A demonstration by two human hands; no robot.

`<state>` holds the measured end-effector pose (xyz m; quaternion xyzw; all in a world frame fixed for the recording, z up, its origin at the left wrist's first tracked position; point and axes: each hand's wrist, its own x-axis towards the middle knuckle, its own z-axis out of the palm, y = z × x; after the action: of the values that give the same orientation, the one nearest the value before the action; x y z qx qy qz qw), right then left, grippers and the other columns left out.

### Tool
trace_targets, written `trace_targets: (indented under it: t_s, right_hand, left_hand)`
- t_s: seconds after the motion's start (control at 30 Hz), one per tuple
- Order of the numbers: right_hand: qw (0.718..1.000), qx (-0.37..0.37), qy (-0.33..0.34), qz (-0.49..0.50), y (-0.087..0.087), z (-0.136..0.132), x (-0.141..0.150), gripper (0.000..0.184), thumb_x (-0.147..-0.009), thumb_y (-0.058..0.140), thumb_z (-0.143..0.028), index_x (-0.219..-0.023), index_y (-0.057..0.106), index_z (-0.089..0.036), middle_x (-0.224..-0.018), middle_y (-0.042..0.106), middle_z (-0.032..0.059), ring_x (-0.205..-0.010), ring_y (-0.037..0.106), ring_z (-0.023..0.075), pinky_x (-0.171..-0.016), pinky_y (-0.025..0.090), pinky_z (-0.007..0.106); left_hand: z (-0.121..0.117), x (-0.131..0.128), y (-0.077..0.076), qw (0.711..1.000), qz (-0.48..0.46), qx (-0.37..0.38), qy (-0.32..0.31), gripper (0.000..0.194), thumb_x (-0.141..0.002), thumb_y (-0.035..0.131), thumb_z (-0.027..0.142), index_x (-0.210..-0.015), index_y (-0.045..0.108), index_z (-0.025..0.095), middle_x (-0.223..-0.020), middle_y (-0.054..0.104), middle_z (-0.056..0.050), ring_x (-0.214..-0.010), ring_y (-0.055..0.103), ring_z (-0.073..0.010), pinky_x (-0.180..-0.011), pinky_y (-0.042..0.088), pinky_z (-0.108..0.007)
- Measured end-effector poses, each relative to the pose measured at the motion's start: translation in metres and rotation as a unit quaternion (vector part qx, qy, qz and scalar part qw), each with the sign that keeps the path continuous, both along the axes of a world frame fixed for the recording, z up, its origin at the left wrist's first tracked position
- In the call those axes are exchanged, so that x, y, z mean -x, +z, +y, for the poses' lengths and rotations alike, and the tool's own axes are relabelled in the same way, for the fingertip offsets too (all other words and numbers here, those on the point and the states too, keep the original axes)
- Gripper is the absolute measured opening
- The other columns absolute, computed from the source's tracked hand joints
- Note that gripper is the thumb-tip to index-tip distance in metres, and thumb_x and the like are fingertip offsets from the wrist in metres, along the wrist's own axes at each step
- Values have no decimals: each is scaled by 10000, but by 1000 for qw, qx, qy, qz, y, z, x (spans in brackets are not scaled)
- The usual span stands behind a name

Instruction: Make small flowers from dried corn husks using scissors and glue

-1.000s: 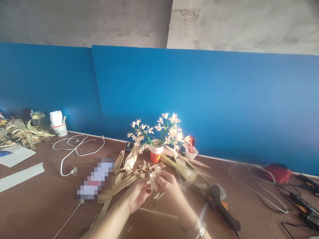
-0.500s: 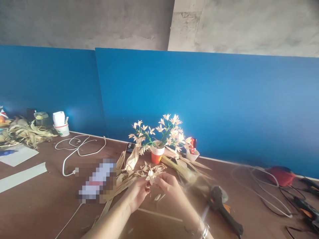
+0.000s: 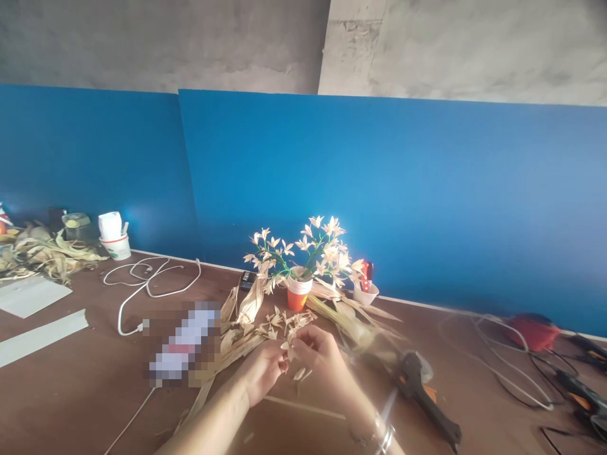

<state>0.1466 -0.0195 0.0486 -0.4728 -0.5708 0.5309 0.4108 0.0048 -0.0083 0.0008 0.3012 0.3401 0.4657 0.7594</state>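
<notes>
Between my two hands is a small pale husk flower (image 3: 287, 349), partly covered by my fingers. My left hand (image 3: 265, 368) is closed, pinching it from below and from the left. Fingers of my right hand (image 3: 315, 349) are bent over its right side, touching the petals. Just beyond lie loose husk flowers (image 3: 275, 322) and dry corn husks (image 3: 251, 303). Behind them an orange and white paper cup (image 3: 298, 296) holds green stems with many pale husk flowers (image 3: 329, 253). Small cut husk pieces (image 3: 301, 375) lie under my hands.
A black glue gun (image 3: 424, 395) lies right of my right wrist. At the left are a blurred-out phone-like object (image 3: 184, 347), white cables (image 3: 142, 287) and paper (image 3: 33, 296). A red object (image 3: 533, 332) and dark tools (image 3: 585, 398) sit far right. A blue partition (image 3: 379, 189) stands behind.
My right hand has shifted slightly left and its fingers have curled over the flower, which is now more covered. My left hand has hardly moved.
</notes>
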Motion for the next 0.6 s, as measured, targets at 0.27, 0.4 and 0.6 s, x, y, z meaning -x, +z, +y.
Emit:
trace_targets:
  t_s: [0.27, 0.4, 0.6]
  right_hand:
    - [993, 54, -24, 102, -1, 6, -2, 269, -707, 685, -382, -615, 580, -153, -567, 516, -22, -538, 440, 94, -538, 355, 232]
    - [981, 115, -29, 152, -3, 6, -2, 259, -668, 706, -353, -586, 558, -156, -543, 471, -41, -498, 360, 72, -478, 273, 215]
    - [952, 178, -45, 246, -6, 7, -5, 227, -618, 734, -332, -667, 601, -155, -590, 495, -31, -535, 419, 92, -506, 338, 218]
  left_hand:
    - [-1, 1, 3, 997, 45, -49, 28, 262, -698, 746, 401, -775, 728, 152, -804, 674, -59, -765, 519, -169, -683, 338, -271]
    - [-3, 0, 8, 987, 119, -96, 44, 309, -713, 718, 471, -758, 730, 166, -770, 676, -52, -743, 527, -182, -685, 349, -281]
    - [-4, 0, 15, 957, 222, -142, 121, 354, -761, 644, 536, -657, 700, 202, -707, 667, -40, -801, 571, -241, -734, 365, -302]
